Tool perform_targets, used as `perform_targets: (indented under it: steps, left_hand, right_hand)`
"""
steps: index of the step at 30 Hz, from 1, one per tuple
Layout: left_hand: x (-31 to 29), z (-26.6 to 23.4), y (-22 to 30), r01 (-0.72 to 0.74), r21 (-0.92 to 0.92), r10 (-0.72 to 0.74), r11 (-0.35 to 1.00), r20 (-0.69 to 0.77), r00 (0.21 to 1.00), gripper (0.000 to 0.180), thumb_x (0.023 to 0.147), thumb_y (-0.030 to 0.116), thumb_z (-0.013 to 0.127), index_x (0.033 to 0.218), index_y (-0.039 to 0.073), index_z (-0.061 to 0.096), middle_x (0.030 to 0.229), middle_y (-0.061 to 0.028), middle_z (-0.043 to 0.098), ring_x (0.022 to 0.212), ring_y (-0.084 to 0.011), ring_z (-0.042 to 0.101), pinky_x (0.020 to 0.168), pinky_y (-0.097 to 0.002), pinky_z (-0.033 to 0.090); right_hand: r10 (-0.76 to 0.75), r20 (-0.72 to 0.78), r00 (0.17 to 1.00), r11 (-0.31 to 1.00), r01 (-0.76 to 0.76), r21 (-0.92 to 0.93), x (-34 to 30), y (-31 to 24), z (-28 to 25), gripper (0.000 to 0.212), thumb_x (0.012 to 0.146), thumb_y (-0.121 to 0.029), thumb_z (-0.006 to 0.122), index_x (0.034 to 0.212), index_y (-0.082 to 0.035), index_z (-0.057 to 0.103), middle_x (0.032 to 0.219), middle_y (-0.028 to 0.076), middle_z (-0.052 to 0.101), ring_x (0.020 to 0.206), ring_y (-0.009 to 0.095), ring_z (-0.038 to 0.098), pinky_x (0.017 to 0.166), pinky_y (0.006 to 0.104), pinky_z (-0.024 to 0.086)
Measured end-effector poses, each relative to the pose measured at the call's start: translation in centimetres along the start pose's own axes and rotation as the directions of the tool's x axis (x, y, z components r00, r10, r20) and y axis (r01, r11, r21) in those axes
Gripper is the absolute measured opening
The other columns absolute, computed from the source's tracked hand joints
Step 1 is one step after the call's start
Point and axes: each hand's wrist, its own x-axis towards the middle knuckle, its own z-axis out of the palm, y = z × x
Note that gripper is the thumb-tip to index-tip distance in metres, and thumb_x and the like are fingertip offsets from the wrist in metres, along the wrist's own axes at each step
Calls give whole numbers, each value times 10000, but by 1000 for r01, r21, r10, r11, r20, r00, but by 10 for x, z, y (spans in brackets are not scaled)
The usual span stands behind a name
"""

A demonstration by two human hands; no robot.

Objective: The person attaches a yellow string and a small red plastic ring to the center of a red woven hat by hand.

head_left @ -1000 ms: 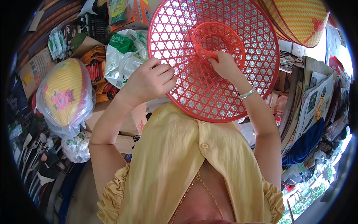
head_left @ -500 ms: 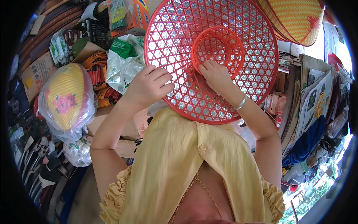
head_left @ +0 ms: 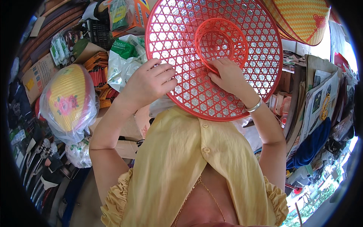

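A wide, cone-shaped red woven hat [head_left: 181, 34] hangs before my chest, its open underside facing me. Silvery patches show through its lattice. A round, basket-like red inner ring [head_left: 245, 41] stands in its middle. On the left, my left hand [head_left: 147, 83] holds the hat by its rim, fingers bent over the edge. My right hand [head_left: 228, 75] rests inside the hat, its fingers hooked over the lower edge of the inner ring and the thumb somewhat apart below. The fingertips are partly hidden behind that ring.
Yellow woven hats [head_left: 297, 19] are stacked at the upper right. A plastic-wrapped yellow hat [head_left: 66, 102] with pink flowers lies on the left, near orange packets [head_left: 99, 72] and a white-and-green bag [head_left: 124, 53]. Upright cardboard sheets [head_left: 317, 94] crowd the right side.
The hat has shifted slightly upward, and its inner ring now faces me more squarely. My right hand has slid right along the ring, thumb spreading. My left hand stays at the rim.
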Motion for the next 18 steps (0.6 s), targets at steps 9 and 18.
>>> perform_targets:
  steps: [9, 18]
  left_hand:
    - [0, 2, -1, 29, -24, -28, 999, 21, 999, 138, 745, 124, 611, 868, 119, 673, 991, -18, 668, 997, -178, 621, 877, -366, 459]
    - [2, -2, -1, 34, -26, -33, 999, 11, 999, 128, 758, 125, 616, 868, 121, 680, 976, -18, 674, 999, -168, 622, 875, -372, 461]
  right_hand:
    - [149, 135, 980, 986, -158, 60, 22, 20, -4, 217, 817, -233, 689, 941, -56, 704, 802, 128, 665, 800, 295, 647, 767, 419, 509]
    - [187, 279, 942, 941, -253, 224, 42, 40, -10, 197, 848, -175, 612, 961, -39, 701, 891, 182, 678, 853, 341, 647, 775, 430, 499]
